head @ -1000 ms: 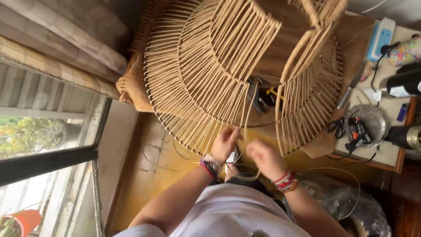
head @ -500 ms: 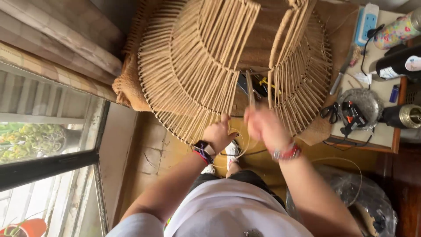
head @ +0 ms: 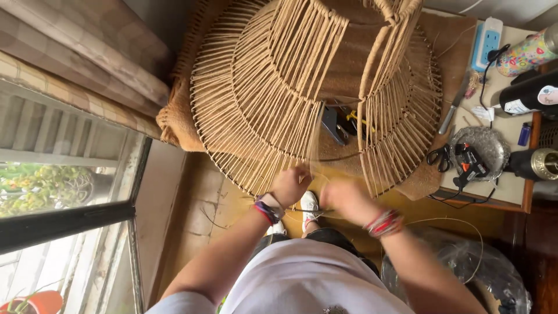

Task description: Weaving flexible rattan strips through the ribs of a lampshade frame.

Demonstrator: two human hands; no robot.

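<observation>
A large tiered frame wrapped in tan cord (head: 273,93) stands in front of me, with an unwrapped gap in its lower ring near the middle. My left hand (head: 290,183) pinches a strand of tan cord (head: 314,136) at the bottom rim of the frame. My right hand (head: 343,197) is blurred just to its right, fingers closed on the same cord below the gap. Both wrists wear bracelets. Through the gap I see pliers (head: 334,123) lying on the mat.
A low side table (head: 505,186) at right carries a power strip (head: 486,42), dark bottles, scissors (head: 440,156) and a glue gun on a round tray (head: 485,148). A clear plastic bag (head: 488,273) lies at lower right. A window and curtain run along the left.
My right hand rose toward the gap half a second ago and has now dropped back down beside my left hand at the frame's rim. The view has shifted slightly.
</observation>
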